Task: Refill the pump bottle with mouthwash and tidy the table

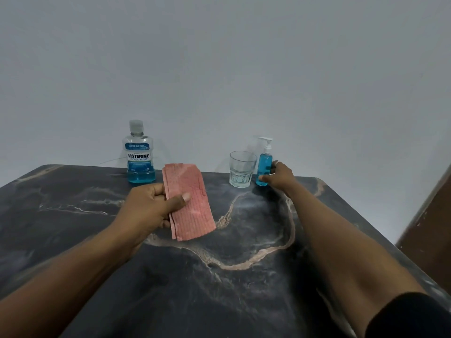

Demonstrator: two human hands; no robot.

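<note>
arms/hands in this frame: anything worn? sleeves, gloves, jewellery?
No gloves; both forearms are bare. The right hand has a silver-looking ring on one finger. A dark, black-looking sleeve edge shows on the right arm at the frame's bottom corner. The left hand shows no ring or watch.

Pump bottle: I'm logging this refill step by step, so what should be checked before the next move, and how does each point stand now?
1. Right hand has hold of the pump bottle: ok, fingers wrap its lower body.
2. Pump bottle upright on the table: ok.
3. Pump bottle filled: ok, blue liquid reaches its shoulder.
4. Pump head seated tight: cannot tell.
5. Mouthwash bottle capped and upright: ok, standing by the wall with a little blue liquid at the bottom.
6. Left hand grips the cloth for wiping: ok; whether the table is wet, cannot tell. The glass looks empty.
</note>
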